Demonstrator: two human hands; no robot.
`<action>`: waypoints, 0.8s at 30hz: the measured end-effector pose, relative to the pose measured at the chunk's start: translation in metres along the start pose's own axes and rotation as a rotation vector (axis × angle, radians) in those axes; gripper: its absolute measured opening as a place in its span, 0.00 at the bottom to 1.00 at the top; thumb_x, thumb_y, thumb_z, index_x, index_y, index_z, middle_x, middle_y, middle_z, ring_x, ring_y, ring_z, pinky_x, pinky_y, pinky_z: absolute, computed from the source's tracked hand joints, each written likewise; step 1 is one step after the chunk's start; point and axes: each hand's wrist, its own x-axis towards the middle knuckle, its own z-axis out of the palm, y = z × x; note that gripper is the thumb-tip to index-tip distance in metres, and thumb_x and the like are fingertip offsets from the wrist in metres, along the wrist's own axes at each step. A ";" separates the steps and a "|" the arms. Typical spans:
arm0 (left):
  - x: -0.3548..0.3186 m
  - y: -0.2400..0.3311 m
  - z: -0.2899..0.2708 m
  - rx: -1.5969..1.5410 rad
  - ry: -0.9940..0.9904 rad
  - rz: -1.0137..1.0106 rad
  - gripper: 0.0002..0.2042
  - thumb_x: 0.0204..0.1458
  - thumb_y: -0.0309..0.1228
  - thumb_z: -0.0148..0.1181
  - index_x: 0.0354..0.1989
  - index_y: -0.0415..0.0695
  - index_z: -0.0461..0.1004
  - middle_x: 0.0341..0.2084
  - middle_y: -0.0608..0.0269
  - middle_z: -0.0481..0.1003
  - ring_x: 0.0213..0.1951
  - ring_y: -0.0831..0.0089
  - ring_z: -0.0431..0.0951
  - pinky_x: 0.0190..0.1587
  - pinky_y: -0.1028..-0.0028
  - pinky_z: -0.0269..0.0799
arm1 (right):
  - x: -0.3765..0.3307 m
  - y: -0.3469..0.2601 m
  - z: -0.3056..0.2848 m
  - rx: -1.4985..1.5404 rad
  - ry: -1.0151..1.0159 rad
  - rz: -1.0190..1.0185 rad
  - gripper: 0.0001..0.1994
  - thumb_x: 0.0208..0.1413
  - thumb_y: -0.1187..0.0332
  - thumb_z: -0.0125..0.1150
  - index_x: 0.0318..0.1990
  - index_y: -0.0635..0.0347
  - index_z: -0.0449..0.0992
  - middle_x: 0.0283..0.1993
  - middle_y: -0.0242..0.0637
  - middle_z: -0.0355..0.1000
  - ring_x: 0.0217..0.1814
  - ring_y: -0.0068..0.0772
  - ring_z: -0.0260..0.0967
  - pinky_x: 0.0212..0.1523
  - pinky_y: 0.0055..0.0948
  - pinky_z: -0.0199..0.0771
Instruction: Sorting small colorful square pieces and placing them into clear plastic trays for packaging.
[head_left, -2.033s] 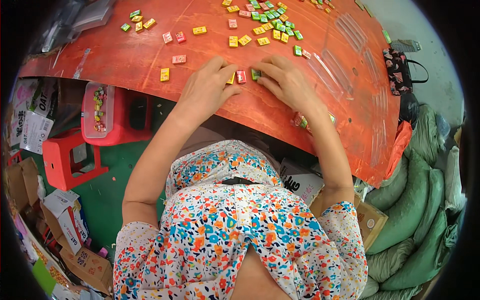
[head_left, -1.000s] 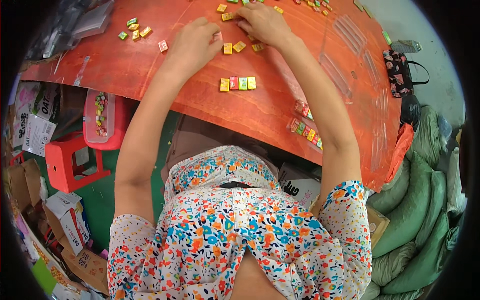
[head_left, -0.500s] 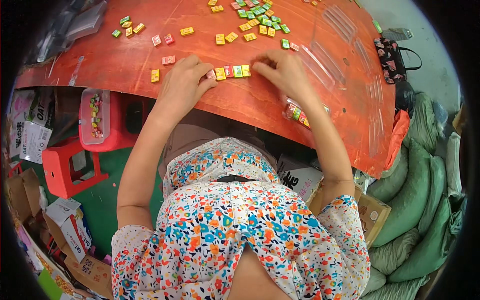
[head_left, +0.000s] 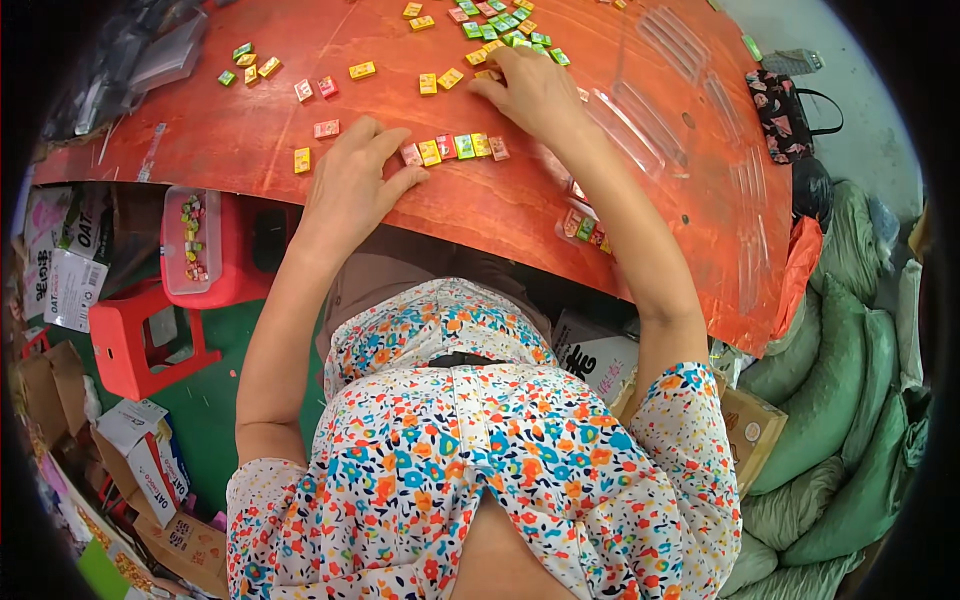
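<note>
A row of small wrapped squares in pink, yellow and green lies on the orange-red table. My left hand rests flat on the table with its fingers spread, and its fingertips touch the row's left end. My right hand reaches farther back, its thumb and fingertips around a yellow square at the edge of a scattered heap of green, yellow and pink squares. I cannot see whether it grips that square. More loose squares lie to the left.
Clear plastic moulded trays lie on the table's right side, and one partly filled tray sits near its front edge. A red stool, a clear box of sweets, cardboard boxes, green sacks and a black bag surround me.
The row has slid toward the table's front with my left hand at its end. My right hand has left the row and reached back to the scattered heap.
</note>
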 end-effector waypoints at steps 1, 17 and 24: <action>0.000 0.000 0.000 0.028 0.019 0.019 0.20 0.44 0.33 0.70 0.44 0.37 0.75 0.36 0.56 0.71 0.39 0.57 0.75 0.40 0.61 0.72 | 0.003 0.005 0.004 0.004 -0.004 0.001 0.15 0.56 0.58 0.60 0.41 0.62 0.77 0.36 0.45 0.75 0.41 0.47 0.74 0.40 0.43 0.73; 0.034 0.027 0.066 0.312 0.068 0.194 0.20 0.44 0.44 0.68 0.41 0.46 0.76 0.35 0.63 0.70 0.41 0.62 0.70 0.45 0.63 0.65 | -0.074 0.016 -0.038 0.405 -0.141 -0.072 0.15 0.53 0.72 0.61 0.49 0.62 0.76 0.41 0.42 0.73 0.43 0.41 0.74 0.44 0.34 0.74; 0.014 0.019 0.023 0.240 0.180 0.157 0.24 0.42 0.40 0.71 0.47 0.42 0.76 0.42 0.59 0.71 0.47 0.59 0.72 0.47 0.60 0.70 | -0.067 0.002 -0.036 0.445 -0.226 -0.091 0.17 0.53 0.70 0.63 0.51 0.60 0.75 0.47 0.41 0.73 0.46 0.42 0.73 0.47 0.35 0.73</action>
